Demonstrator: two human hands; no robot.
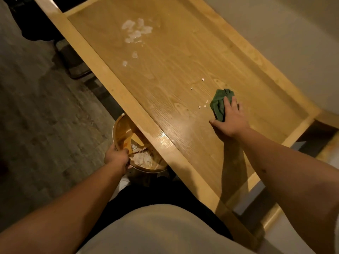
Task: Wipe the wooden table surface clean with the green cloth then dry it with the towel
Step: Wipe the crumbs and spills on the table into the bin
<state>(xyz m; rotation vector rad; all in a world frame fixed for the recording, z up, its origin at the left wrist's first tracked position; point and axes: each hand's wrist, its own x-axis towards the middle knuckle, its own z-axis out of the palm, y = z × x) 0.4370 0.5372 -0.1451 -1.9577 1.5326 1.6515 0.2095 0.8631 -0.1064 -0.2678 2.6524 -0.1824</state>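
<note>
Pressing one green cloth (218, 105), gripping one bowl (121, 133)

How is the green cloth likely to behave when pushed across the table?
The green cloth looks floppy: it lies bunched in folds under the right hand, so it probably crumples rather than slides flat. On the glossy table it likely glides easily, its folds catching the small crumbs nearby.

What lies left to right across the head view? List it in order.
Left hand → metal bowl it grips → loose crumbs → right hand, pressing the green cloth, which it overlaps.
</note>
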